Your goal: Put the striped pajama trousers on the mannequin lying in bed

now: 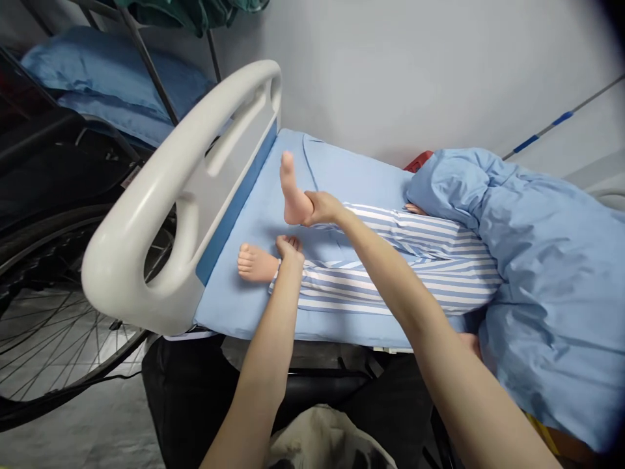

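A manikin lies on the bed in blue-and-white striped trousers (439,280), its legs stretched towards the footboard. My right hand (323,208) is wrapped round the ankle of the far foot (291,192), whose toes point up. Beside the near foot (258,263), my left hand (290,246) rests between the two legs, palm turned up and fingers loosely curled, with nothing visible in it. My left wrist crosses over the near ankle and hides part of it and the trouser hem.
A white footboard (141,202) rises at the left end of the blue bed sheet (342,163). A bunched blue quilt (551,260) covers the manikin's upper part. At the left stand a wheelchair wheel (63,339) and blue pillows (117,71) on a rack. A wall runs behind the bed.
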Demonstrator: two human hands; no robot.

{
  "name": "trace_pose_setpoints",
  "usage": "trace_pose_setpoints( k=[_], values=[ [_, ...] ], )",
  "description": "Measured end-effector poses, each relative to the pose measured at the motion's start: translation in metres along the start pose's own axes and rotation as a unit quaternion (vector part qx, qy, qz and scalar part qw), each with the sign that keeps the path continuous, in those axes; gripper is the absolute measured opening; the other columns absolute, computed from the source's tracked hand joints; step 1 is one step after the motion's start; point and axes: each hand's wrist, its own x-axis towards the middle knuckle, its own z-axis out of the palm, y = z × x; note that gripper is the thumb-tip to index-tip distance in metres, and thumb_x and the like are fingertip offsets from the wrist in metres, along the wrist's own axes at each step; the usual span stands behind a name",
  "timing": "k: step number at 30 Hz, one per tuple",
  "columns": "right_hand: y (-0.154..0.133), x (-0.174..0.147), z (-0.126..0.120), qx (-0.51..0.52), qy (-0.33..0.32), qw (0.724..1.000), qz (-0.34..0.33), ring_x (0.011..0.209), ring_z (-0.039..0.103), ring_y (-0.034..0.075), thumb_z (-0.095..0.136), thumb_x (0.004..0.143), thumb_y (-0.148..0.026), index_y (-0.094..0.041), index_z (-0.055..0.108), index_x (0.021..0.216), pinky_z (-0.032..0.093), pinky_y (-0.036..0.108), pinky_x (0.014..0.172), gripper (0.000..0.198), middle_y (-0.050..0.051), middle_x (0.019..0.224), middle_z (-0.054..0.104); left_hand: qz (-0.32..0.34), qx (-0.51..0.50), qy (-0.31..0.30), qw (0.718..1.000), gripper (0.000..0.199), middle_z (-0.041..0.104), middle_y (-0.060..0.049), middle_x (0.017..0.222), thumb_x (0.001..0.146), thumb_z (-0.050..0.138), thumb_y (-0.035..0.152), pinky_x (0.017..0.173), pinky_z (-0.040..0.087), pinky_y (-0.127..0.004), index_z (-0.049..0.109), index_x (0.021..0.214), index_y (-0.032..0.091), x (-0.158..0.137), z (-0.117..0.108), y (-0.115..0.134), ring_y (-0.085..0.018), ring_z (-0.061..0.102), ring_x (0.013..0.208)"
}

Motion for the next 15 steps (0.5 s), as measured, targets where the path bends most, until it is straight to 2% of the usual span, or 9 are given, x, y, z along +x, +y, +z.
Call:
trace_pose_setpoints(
  k=[3, 6, 9, 12, 15],
  values=[
    [0.003, -0.018, -0.058, 0.070, 0.060, 0.995, -0.039, 0.109, 0.067, 0.028, 0.081, 0.064, -0.025, -0.014, 0.067, 0.123, 0.056, 0.039, 0.095, 0.062, 0.004, 0.113, 0.073, -0.030, 0.005, 0.042, 0.999, 0.017, 0.054, -0.004, 0.086, 0.100, 0.029, 0.023, 0.082, 0.043, -0.028, 0.041, 0.087, 0.021, -0.001, 0.003, 0.001, -0.012, 0.055, 0.090],
    [0.005, -0.045, -0.123, 0.133, 0.109, 0.983, -0.061, 0.113, 0.068, 0.026, 0.084, 0.061, -0.019, -0.012, 0.070, 0.120, 0.056, 0.039, 0.099, 0.061, 0.004, 0.114, 0.074, -0.035, 0.011, 0.050, 0.998, 0.013, 0.057, -0.004, 0.089, 0.098, 0.034, 0.024, 0.081, 0.045, -0.025, 0.044, 0.089, 0.020, -0.003, 0.003, 0.002, -0.012, 0.058, 0.089],
    [0.012, -0.081, -0.189, 0.146, 0.159, 0.976, -0.040, 0.116, 0.067, 0.026, 0.081, 0.061, -0.020, -0.011, 0.074, 0.112, 0.054, 0.035, 0.097, 0.053, 0.001, 0.109, 0.076, -0.035, 0.023, 0.051, 0.998, 0.010, 0.061, -0.005, 0.093, 0.094, 0.040, 0.026, 0.080, 0.046, -0.024, 0.048, 0.090, 0.021, -0.004, 0.004, 0.001, -0.013, 0.062, 0.093],
    [0.022, -0.124, -0.245, 0.190, 0.172, 0.965, -0.058, 0.119, 0.063, 0.026, 0.073, 0.064, -0.015, -0.010, 0.073, 0.111, 0.049, 0.029, 0.091, 0.047, -0.003, 0.108, 0.076, -0.038, 0.032, 0.037, 0.998, 0.009, 0.066, -0.006, 0.101, 0.090, 0.043, 0.025, 0.079, 0.048, -0.025, 0.051, 0.090, 0.022, -0.002, 0.006, 0.001, -0.015, 0.064, 0.098],
    [0.031, -0.166, -0.283, 0.222, 0.198, 0.953, -0.061, 0.123, 0.058, 0.029, 0.064, 0.067, -0.014, -0.007, 0.070, 0.086, 0.047, 0.026, 0.079, 0.022, -0.005, 0.107, 0.075, -0.032, 0.018, -0.016, 0.999, 0.011, 0.069, -0.006, 0.111, 0.087, 0.044, 0.024, 0.080, 0.048, -0.025, 0.055, 0.091, 0.022, 0.001, 0.005, -0.001, -0.016, 0.065, 0.102]
  ],
)
